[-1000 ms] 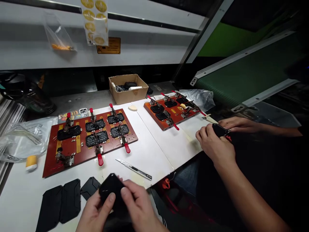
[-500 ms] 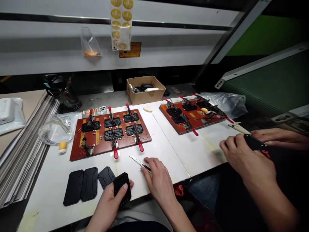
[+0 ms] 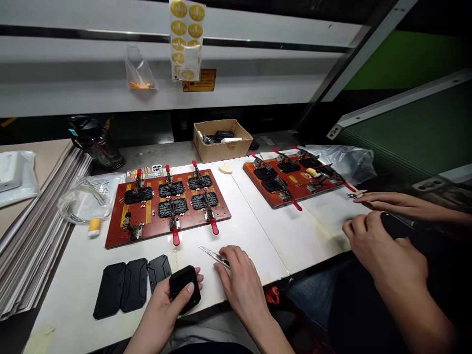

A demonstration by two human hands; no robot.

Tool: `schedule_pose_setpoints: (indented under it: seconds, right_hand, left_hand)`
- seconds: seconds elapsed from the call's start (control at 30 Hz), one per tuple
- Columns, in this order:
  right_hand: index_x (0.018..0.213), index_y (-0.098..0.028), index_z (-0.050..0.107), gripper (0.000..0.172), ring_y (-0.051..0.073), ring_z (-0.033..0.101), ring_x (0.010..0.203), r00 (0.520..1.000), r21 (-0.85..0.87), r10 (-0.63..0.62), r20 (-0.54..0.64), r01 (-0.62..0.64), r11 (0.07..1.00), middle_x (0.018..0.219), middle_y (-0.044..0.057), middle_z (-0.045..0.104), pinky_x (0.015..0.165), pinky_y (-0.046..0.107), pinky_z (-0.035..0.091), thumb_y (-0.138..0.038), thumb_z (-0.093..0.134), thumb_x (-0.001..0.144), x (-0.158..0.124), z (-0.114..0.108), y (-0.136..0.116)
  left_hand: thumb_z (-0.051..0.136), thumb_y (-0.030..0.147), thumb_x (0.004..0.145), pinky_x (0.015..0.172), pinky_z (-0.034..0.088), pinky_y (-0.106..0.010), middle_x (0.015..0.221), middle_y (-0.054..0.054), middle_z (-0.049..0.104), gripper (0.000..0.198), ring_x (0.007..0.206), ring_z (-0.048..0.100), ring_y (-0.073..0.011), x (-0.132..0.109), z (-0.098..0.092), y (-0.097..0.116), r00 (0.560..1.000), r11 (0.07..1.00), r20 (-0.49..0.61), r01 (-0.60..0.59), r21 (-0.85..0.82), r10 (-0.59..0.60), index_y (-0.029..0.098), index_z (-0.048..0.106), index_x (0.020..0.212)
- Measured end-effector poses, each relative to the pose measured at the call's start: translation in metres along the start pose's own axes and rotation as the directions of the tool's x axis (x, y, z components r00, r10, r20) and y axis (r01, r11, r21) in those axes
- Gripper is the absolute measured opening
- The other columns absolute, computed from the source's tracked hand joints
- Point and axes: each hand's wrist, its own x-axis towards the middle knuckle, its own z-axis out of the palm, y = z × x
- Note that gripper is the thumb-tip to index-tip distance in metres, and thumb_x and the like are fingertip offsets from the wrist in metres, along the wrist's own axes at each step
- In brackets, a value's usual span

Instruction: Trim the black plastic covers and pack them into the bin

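My left hand (image 3: pixel 173 302) is wrapped round a black plastic case (image 3: pixel 183 286), thumb across its face and fingertips showing at the far edge. My right hand (image 3: pixel 239 278) rests at the table's front with thumb and fingers around the handle of a craft knife (image 3: pixel 211 253); its thin blade points away to the left. Beside my left hand several black cover panels lie side by side, among them a panel (image 3: pixel 109 290) at the far left and a partly hidden panel (image 3: pixel 158 268).
Ahead is a red-brown fixture board (image 3: pixel 147 216) with black parts under red-handled clamps. A similar board (image 3: pixel 283 182) lies to its right. Behind stands a cardboard box (image 3: pixel 223 145). At right, a co-worker's hands (image 3: pixel 383 246) hold a black case and light-handled pliers.
My left hand has turned the black case slightly so it lies flatter. My right hand stays at the knife. The co-worker's far hand has moved to the pliers.
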Motion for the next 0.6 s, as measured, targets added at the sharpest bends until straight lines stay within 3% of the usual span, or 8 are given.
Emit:
schedule_pose_setpoints:
  seconds: [0.07, 0.13, 0.2, 0.27, 0.33, 0.4, 0.5, 0.6]
  right_hand:
    - [0.104, -0.023, 0.057, 0.009, 0.022, 0.059, 0.094, 0.997, 0.203, 0.02, 0.072, -0.034, 0.979, 0.103, 0.004, 0.061, 0.083, 0.037, 0.046, -0.029, 0.051, 0.101, -0.005, -0.009, -0.01]
    - [0.116, -0.026, 0.056, 0.019, 0.017, 0.062, 0.081, 0.966, 0.461, 0.013, 0.258, -0.135, 0.877, 0.1, 0.001, 0.062, 0.075, 0.031, 0.048, -0.038, 0.051, 0.102, -0.01, -0.017, -0.02]
    - [0.127, -0.027, 0.053, 0.031, 0.014, 0.063, 0.07, 0.887, 0.624, -0.065, 0.458, -0.269, 0.733, 0.091, -0.001, 0.062, 0.066, 0.027, 0.048, -0.043, 0.054, 0.101, -0.014, -0.023, -0.026]
    - [0.125, -0.024, 0.058, 0.033, 0.013, 0.063, 0.068, 0.82, 0.667, -0.14, 0.555, -0.338, 0.664, 0.08, -0.003, 0.062, 0.064, 0.024, 0.045, -0.045, 0.058, 0.099, -0.018, -0.025, -0.027]
    - [0.115, -0.021, 0.066, 0.031, 0.012, 0.058, 0.069, 0.817, 0.671, -0.148, 0.558, -0.339, 0.659, 0.076, -0.003, 0.061, 0.065, 0.023, 0.042, -0.045, 0.064, 0.096, -0.02, -0.024, -0.023]
    - [0.109, -0.019, 0.07, 0.031, 0.01, 0.052, 0.07, 0.843, 0.702, -0.136, 0.52, -0.332, 0.63, 0.078, -0.002, 0.06, 0.065, 0.022, 0.039, -0.045, 0.069, 0.092, -0.021, -0.021, -0.019]
    - [0.103, -0.015, 0.071, 0.037, 0.009, 0.05, 0.065, 0.842, 0.778, -0.144, 0.52, -0.397, 0.487, 0.075, -0.001, 0.058, 0.061, 0.021, 0.04, -0.048, 0.073, 0.087, -0.017, -0.016, -0.017]
    - [0.102, -0.012, 0.067, 0.047, 0.009, 0.05, 0.051, 0.817, 0.812, -0.156, 0.556, -0.493, 0.312, 0.065, -0.001, 0.057, 0.051, 0.021, 0.043, -0.055, 0.073, 0.085, -0.011, -0.009, -0.017]
  left_hand:
    - [0.069, 0.056, 0.085, 0.099, 0.054, -0.041, 0.118, -0.015, 0.074, 0.065, 0.108, 0.071, -0.0294, 0.002, 0.004, 0.0, 0.999, 0.999, 0.04, 0.02, -0.028, -0.019, 0.015, 0.057, 0.135]
    - [0.068, 0.053, 0.087, 0.095, 0.056, -0.043, 0.126, -0.014, 0.071, 0.069, 0.105, 0.071, -0.0289, 0.0, 0.005, -0.001, 0.99, 1.0, 0.138, 0.018, -0.022, -0.015, 0.02, 0.048, 0.143]
    - [0.068, 0.051, 0.087, 0.102, 0.053, -0.045, 0.143, -0.012, 0.061, 0.071, 0.119, 0.065, -0.0308, -0.003, 0.004, -0.002, 0.98, 0.999, 0.201, -0.003, 0.045, -0.006, 0.027, 0.042, 0.149]
    - [0.068, 0.05, 0.087, 0.114, 0.042, -0.046, 0.154, -0.008, 0.05, 0.072, 0.138, 0.051, -0.0319, -0.009, 0.0, -0.004, 0.98, 0.984, 0.197, -0.033, 0.174, -0.002, 0.031, 0.041, 0.152]
    - [0.067, 0.051, 0.088, 0.122, 0.03, -0.047, 0.158, -0.006, 0.045, 0.071, 0.146, 0.039, -0.0304, -0.015, -0.004, -0.004, 0.981, 0.962, 0.193, -0.055, 0.266, 0.003, 0.031, 0.042, 0.152]
    - [0.065, 0.054, 0.088, 0.125, 0.023, -0.047, 0.158, -0.007, 0.045, 0.069, 0.148, 0.037, -0.0292, -0.02, -0.007, -0.003, 0.967, 0.972, 0.254, -0.056, 0.23, -0.004, 0.029, 0.046, 0.15]
    - [0.058, 0.067, 0.087, 0.12, 0.031, -0.05, 0.146, -0.012, 0.058, 0.075, 0.137, 0.051, -0.0326, -0.025, -0.007, -0.005, 0.94, 0.998, 0.336, 0.06, -0.021, -0.049, 0.023, 0.051, 0.147]
    - [0.053, 0.077, 0.083, 0.113, 0.04, -0.055, 0.126, -0.017, 0.071, 0.084, 0.12, 0.065, -0.0362, -0.025, -0.003, -0.016, 0.941, 0.949, 0.32, 0.197, -0.248, -0.111, 0.018, 0.054, 0.144]
